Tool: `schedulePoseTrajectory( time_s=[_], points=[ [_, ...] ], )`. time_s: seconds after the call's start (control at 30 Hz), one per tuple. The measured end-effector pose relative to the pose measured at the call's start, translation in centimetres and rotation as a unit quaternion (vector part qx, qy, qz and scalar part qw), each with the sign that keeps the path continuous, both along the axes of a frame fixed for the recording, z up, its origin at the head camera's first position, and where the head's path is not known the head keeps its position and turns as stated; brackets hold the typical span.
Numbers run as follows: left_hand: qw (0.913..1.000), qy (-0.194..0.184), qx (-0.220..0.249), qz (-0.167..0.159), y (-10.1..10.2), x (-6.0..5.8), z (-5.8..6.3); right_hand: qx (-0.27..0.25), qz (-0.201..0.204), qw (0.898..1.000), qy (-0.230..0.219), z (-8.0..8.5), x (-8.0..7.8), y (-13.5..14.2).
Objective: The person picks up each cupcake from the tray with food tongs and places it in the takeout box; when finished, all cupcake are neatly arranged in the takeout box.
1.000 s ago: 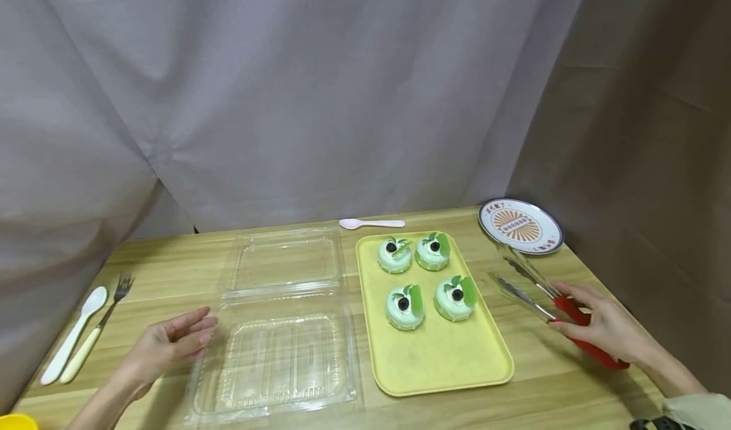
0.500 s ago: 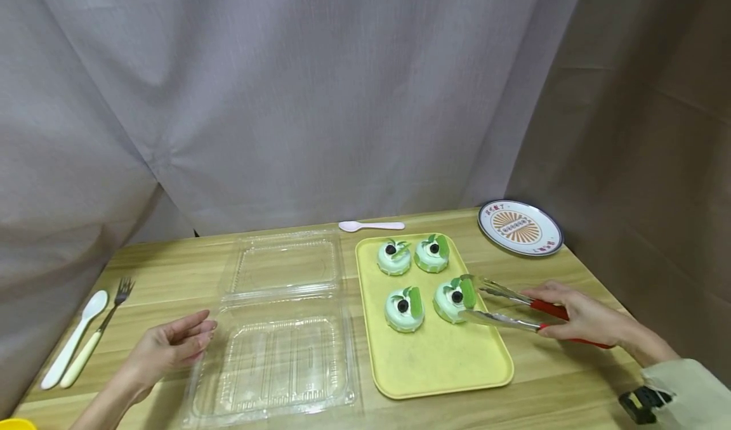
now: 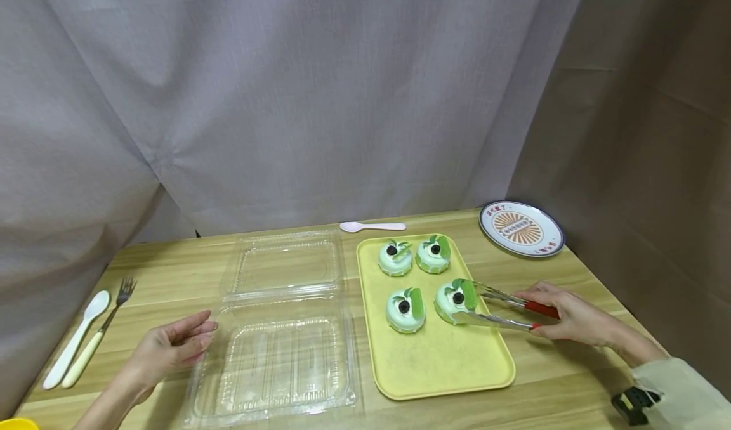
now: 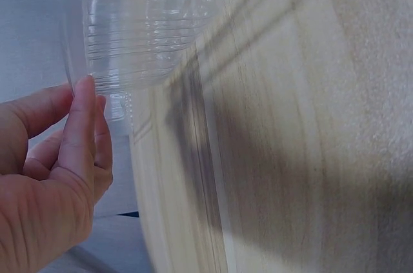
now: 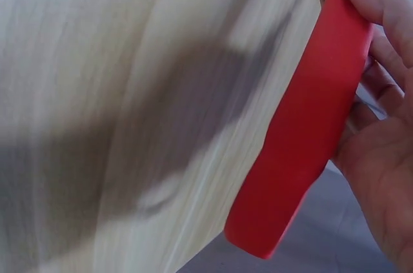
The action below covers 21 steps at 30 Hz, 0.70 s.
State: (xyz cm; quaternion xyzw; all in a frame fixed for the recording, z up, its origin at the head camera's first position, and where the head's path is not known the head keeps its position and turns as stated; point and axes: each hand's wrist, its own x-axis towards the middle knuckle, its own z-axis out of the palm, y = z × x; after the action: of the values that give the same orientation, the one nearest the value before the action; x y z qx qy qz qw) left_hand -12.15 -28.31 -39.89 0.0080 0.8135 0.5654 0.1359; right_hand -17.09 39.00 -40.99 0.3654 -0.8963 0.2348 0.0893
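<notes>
My right hand (image 3: 573,316) grips the red handles of metal tongs (image 3: 499,321); a red handle (image 5: 303,118) fills the right wrist view. The tong arms stand apart around a pale green cake (image 3: 451,304) at the near right of the yellow tray (image 3: 440,373). Each cake bears green leaf pieces and a dark round topping. At the left edge of the opened clear plastic container (image 3: 280,366), my left hand (image 3: 174,347) pinches the rim between thumb and fingers, as the left wrist view shows at the container's edge (image 4: 77,40).
Other similar cakes (image 3: 405,312) sit on the tray. Behind it lies a pink spoon (image 3: 374,226), with a patterned plate (image 3: 521,228) at the back right. A white spoon (image 3: 77,338) and a fork (image 3: 103,335) lie far left. A yellow object (image 3: 18,424) shows at the bottom-left corner.
My right hand has brought the tongs leftward from beside the tray to the near right cake, their arms now on either side of it. The left hand has stayed in place.
</notes>
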Motion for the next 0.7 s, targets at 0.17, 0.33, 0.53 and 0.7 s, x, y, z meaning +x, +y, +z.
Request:
schedulePoseTrajectory(
  time_s=[0.17, 0.33, 0.53, 0.7],
  points=[
    [0.9998, -0.003, 0.017, 0.005, -0.2, 0.3, -0.1, -0.015, 0.000, 1.000, 0.011, -0.2, 0.1, -0.4],
    [0.9998, 0.000, 0.016, 0.008, -0.2, 0.5, -0.2, -0.022, -0.026, 0.999, 0.018, -0.2, 0.8, -0.7],
    [0.9999, -0.002, -0.012, 0.012, 0.0, 0.4, 0.1, -0.050, -0.054, 0.997, 0.023, 0.5, 1.8, -0.5],
    [0.9999, -0.006, -0.013, 0.008, 0.5, 0.1, 0.5, -0.064, -0.074, 0.995, 0.036, 2.9, 3.0, -1.7]
  ],
)
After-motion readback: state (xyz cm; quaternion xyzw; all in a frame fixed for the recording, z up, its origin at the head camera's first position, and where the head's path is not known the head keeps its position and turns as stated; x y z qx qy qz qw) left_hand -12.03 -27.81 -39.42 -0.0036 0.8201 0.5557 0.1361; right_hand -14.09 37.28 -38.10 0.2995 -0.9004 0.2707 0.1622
